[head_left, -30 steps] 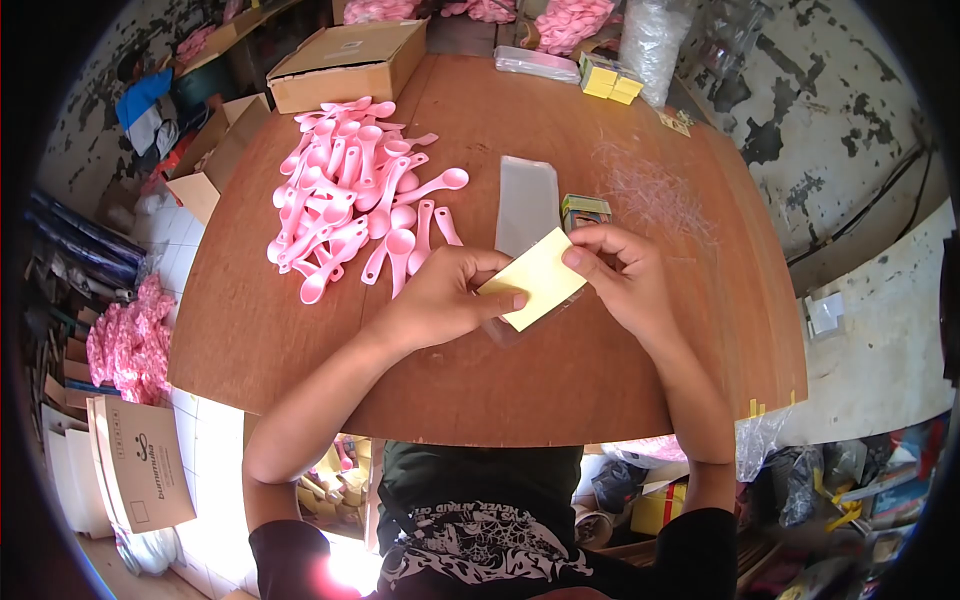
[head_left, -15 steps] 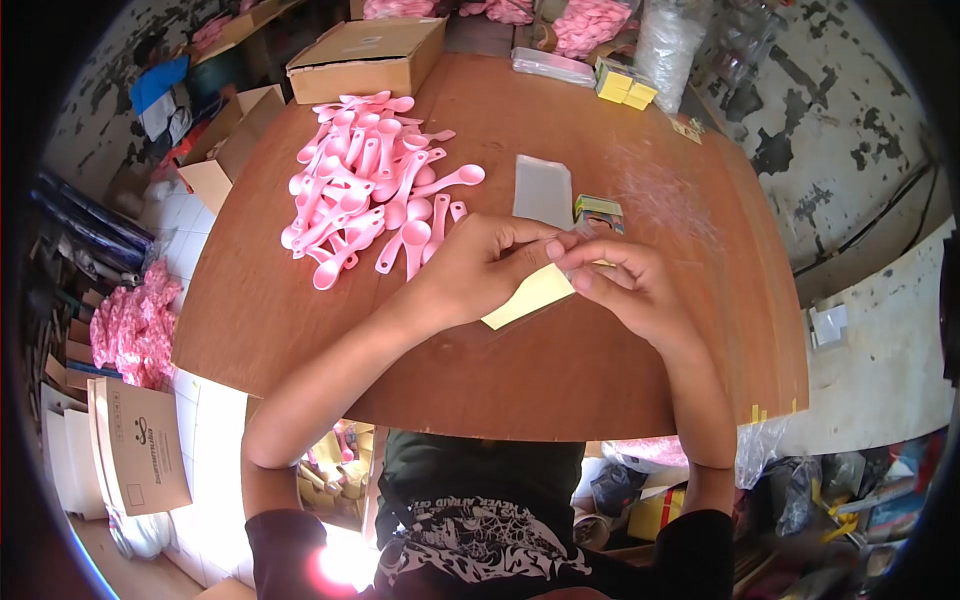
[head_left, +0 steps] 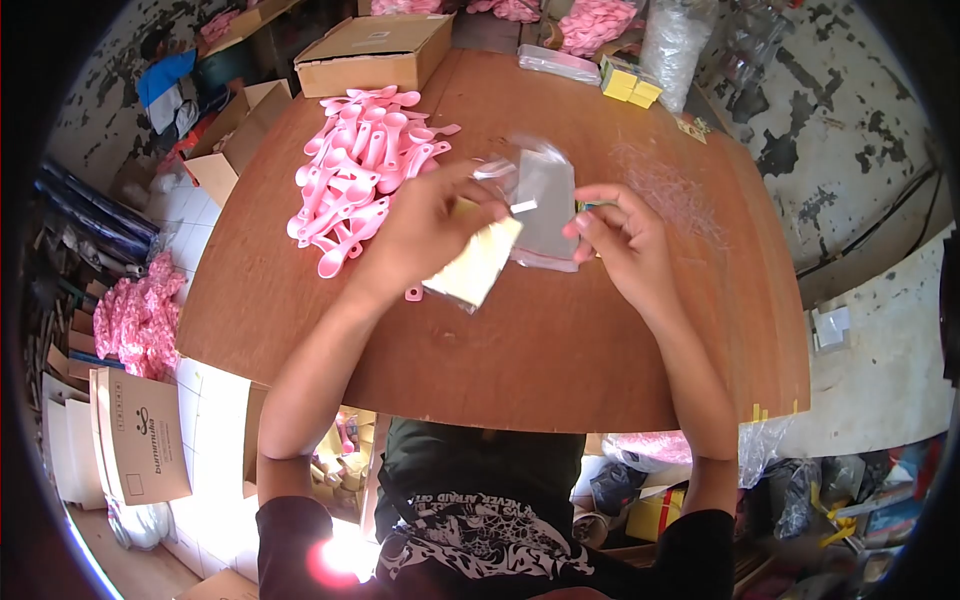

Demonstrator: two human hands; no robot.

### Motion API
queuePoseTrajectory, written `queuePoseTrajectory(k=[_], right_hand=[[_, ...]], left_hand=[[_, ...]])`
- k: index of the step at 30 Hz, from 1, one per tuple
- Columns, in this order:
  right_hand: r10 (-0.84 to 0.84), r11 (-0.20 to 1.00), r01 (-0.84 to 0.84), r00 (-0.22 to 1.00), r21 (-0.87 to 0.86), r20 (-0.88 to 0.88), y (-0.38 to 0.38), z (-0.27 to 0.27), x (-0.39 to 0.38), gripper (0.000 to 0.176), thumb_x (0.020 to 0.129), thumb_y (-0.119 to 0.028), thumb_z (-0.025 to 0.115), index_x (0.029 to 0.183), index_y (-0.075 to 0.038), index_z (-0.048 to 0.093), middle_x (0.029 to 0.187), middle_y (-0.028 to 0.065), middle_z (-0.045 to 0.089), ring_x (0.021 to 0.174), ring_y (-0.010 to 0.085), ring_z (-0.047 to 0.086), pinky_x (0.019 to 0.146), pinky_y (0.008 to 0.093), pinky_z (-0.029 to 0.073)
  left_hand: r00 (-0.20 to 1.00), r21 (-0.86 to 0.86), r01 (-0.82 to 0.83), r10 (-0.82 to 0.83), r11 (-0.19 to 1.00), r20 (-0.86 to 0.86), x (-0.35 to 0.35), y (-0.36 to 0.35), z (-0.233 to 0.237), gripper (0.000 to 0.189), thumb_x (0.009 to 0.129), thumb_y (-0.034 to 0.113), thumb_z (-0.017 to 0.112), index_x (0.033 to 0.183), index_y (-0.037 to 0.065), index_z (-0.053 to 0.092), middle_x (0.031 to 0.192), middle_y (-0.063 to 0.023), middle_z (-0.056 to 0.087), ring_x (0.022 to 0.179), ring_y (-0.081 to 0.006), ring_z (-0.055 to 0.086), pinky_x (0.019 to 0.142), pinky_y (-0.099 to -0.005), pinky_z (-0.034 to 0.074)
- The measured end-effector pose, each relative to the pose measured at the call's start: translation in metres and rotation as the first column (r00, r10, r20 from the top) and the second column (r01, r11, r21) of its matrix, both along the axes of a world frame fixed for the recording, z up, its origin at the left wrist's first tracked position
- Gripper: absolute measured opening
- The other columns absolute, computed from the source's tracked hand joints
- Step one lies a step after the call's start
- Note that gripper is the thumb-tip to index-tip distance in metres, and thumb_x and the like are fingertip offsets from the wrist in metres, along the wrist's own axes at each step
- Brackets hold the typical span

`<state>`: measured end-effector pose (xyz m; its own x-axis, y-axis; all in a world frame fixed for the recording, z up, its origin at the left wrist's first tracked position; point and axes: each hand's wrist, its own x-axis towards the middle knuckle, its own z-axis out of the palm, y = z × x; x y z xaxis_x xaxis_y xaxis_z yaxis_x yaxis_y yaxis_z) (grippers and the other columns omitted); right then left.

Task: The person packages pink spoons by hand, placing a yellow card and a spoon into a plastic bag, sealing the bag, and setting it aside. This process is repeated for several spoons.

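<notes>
My left hand (head_left: 425, 225) grips a pale yellow card (head_left: 480, 262) inside a clear plastic sleeve, tilted above the table. The sleeve's clear upper end is smeared by motion. To its right, my right hand (head_left: 622, 232) is apart from the sleeve, thumb and fingers drawn together; whatever they pinch is too thin to make out. A stack of clear plastic bags (head_left: 546, 205) lies between the hands. Behind my right fingers, a small printed card stack (head_left: 588, 206) is mostly hidden. Left of my left hand spreads a heap of pink measuring spoons (head_left: 350, 180).
Thin clear strips (head_left: 665, 190) lie loosely at the table's right. Along the back are a cardboard box (head_left: 375, 60), packed clear bags (head_left: 558, 66) and yellow card stacks (head_left: 628, 82). Another person (head_left: 168, 85) is at the far left, beyond an open carton (head_left: 235, 135).
My hands have parted. The left has swung the sleeved yellow card leftward and tilted it up; the right has moved slightly right, uncovering more of the bag stack.
</notes>
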<state>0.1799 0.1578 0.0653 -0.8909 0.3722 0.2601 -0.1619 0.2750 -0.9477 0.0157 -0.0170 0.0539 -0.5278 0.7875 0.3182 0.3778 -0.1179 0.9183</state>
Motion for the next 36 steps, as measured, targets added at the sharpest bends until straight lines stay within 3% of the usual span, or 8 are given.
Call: queuePoseTrajectory(k=[4, 6, 10, 14, 23, 25, 29, 36], right_hand=[[-0.102, 0.858, 0.131, 0.991, 0.497, -0.086, 0.014, -0.031, -0.029, 0.011, 0.087, -0.007, 0.066, 0.098, -0.006, 0.069, 0.081, 0.0065, 0.070, 0.070, 0.0142, 0.064, 0.064, 0.0286, 0.050], [0.063, 0.534, 0.047, 0.993, 0.844, -0.096, 0.006, -0.036, -0.040, 0.013, 0.084, -0.011, 0.069, 0.096, -0.004, 0.070, 0.087, 0.0103, 0.070, 0.080, 0.0198, 0.066, 0.069, 0.0339, 0.051], [0.011, 0.503, -0.007, 1.000, 0.864, 0.002, -0.027, -0.037, -0.061, 0.013, 0.080, -0.016, 0.070, 0.088, -0.006, 0.072, 0.079, 0.0127, 0.069, 0.073, 0.0274, 0.066, 0.066, 0.0392, 0.051], [-0.105, 0.548, -0.041, 0.987, 0.836, 0.118, -0.033, -0.050, -0.094, 0.011, 0.078, -0.013, 0.067, 0.070, -0.006, 0.070, 0.061, 0.0120, 0.065, 0.057, 0.0319, 0.064, 0.058, 0.0441, 0.051], [-0.249, 0.636, -0.093, 0.915, 0.766, 0.318, -0.031, -0.037, -0.114, 0.018, 0.070, -0.006, 0.069, 0.087, -0.004, 0.065, 0.082, 0.0151, 0.069, 0.071, 0.0329, 0.067, 0.062, 0.0411, 0.053], [-0.111, 0.805, -0.105, 0.940, 0.584, 0.322, -0.019, -0.022, -0.097, 0.012, 0.073, -0.006, 0.065, 0.081, 0.002, 0.067, 0.082, 0.0176, 0.070, 0.077, 0.0320, 0.070, 0.070, 0.0394, 0.055], [-0.116, 0.905, 0.111, 0.993, 0.410, -0.012, 0.025, -0.016, -0.056, 0.057, 0.079, -0.003, 0.070, 0.132, 0.002, 0.050, 0.080, 0.0060, 0.069, 0.074, 0.0132, 0.065, 0.067, 0.0277, 0.051], [-0.206, 0.978, 0.207, 0.944, -0.025, -0.257, 0.008, 0.030, 0.002, 0.053, 0.087, -0.001, 0.066, 0.136, -0.001, 0.046, 0.088, 0.0045, 0.068, 0.079, 0.0093, 0.065, 0.070, 0.0239, 0.053]], left_hand=[[0.984, 0.117, -0.175, 0.173, 0.977, 0.031, -0.023, -0.009, 0.013, 0.038, 0.090, 0.009, 0.069, 0.123, -0.006, 0.057, 0.092, -0.0108, 0.073, 0.068, -0.0089, 0.065, 0.056, -0.0236, 0.050], [0.985, 0.148, -0.156, 0.143, 0.977, 0.095, -0.029, -0.010, 0.013, 0.038, 0.090, 0.009, 0.069, 0.122, -0.006, 0.057, 0.092, -0.0114, 0.073, 0.069, -0.0094, 0.066, 0.056, -0.0233, 0.050], [0.980, 0.114, -0.199, 0.196, 0.973, 0.040, -0.030, -0.011, 0.011, 0.037, 0.089, 0.008, 0.069, 0.122, -0.006, 0.057, 0.091, -0.0122, 0.073, 0.069, -0.0098, 0.067, 0.056, -0.0233, 0.051], [0.977, 0.124, -0.213, 0.213, 0.969, 0.017, -0.025, -0.009, 0.010, 0.038, 0.089, 0.008, 0.069, 0.122, -0.007, 0.056, 0.089, -0.0119, 0.073, 0.068, -0.0096, 0.066, 0.056, -0.0234, 0.051], [0.970, 0.214, -0.240, 0.228, 0.947, 0.079, -0.023, -0.010, 0.012, 0.033, 0.089, 0.007, 0.069, 0.116, -0.008, 0.056, 0.088, -0.0112, 0.072, 0.070, -0.0097, 0.067, 0.055, -0.0229, 0.051], [0.977, 0.233, -0.189, 0.159, 0.954, 0.141, -0.020, -0.012, 0.013, 0.037, 0.089, 0.008, 0.070, 0.119, -0.007, 0.055, 0.088, -0.0100, 0.072, 0.069, -0.0095, 0.067, 0.055, -0.0227, 0.051], [0.985, 0.110, -0.173, 0.171, 0.979, 0.025, -0.016, -0.011, 0.006, 0.048, 0.089, 0.007, 0.070, 0.131, -0.005, 0.051, 0.087, -0.0085, 0.071, 0.069, -0.0065, 0.064, 0.057, -0.0217, 0.050], [0.986, -0.058, 0.156, -0.152, 0.986, 0.063, 0.009, 0.000, -0.010, 0.040, 0.089, 0.006, 0.068, 0.127, -0.001, 0.056, 0.095, -0.0077, 0.069, 0.085, -0.0091, 0.062, 0.077, -0.0253, 0.050]])
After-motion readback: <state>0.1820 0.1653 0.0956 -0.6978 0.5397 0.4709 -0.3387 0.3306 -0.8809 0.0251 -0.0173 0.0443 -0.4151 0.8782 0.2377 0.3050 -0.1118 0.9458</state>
